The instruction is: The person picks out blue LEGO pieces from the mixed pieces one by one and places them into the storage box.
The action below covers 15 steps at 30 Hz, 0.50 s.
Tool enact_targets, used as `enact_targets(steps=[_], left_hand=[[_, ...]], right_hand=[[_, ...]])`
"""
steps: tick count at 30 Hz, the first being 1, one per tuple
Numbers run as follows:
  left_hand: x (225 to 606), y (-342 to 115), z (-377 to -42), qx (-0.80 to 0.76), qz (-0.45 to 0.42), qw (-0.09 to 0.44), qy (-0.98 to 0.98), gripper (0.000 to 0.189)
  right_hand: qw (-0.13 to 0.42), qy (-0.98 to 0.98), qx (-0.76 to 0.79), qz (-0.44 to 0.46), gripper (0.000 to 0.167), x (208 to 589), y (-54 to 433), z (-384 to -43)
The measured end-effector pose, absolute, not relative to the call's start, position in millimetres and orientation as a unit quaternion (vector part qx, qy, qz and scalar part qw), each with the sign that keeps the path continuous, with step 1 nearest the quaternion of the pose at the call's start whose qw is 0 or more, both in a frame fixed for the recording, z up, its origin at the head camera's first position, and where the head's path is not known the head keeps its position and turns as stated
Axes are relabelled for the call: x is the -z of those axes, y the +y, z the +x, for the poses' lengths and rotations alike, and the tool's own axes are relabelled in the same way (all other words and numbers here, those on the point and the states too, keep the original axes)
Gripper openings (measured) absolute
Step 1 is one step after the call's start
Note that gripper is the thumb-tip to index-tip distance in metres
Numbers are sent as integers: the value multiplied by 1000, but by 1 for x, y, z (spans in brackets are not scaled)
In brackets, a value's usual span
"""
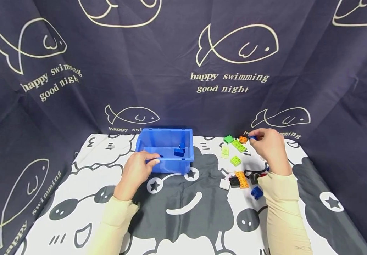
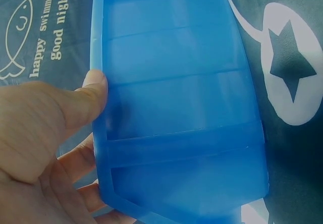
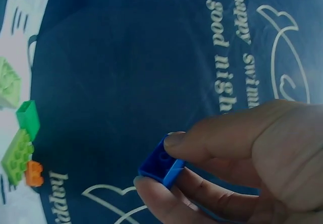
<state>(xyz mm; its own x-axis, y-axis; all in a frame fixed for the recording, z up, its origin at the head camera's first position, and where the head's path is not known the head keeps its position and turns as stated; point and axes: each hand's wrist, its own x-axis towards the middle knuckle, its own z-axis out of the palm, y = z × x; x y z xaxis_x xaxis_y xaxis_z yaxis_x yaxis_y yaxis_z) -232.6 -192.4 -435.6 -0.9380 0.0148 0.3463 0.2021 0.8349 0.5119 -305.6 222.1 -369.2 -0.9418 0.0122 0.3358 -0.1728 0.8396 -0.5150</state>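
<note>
A blue plastic bin (image 1: pixel 170 166) stands at the back of the table, with a couple of dark blue bricks (image 1: pixel 179 152) inside. My left hand (image 1: pixel 138 170) grips the bin's near rim, thumb on one side and fingers on the other, as the left wrist view (image 2: pixel 55 133) shows. Between thumb and fingers my right hand (image 1: pixel 269 145) pinches a blue toy brick (image 3: pixel 162 162), its hollow underside partly visible in the right wrist view. That hand is at the back right, beside a small orange brick (image 1: pixel 243 139).
Green bricks (image 1: pixel 239 145) lie left of the right hand. Closer to me are a long orange brick (image 1: pixel 242 180), a black brick (image 1: pixel 234 182), a white brick (image 1: pixel 224 184) and a blue brick (image 1: pixel 257 192). A dark curtain (image 1: pixel 177 71) hangs behind the table.
</note>
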Motion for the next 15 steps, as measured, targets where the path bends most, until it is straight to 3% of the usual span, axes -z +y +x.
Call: enact_targets(steps=[15], left_hand=[[435,-193,-232,279,-67,176,-942,22]], right_hand=[[198,-927,-305,93,18,333,182,-296]])
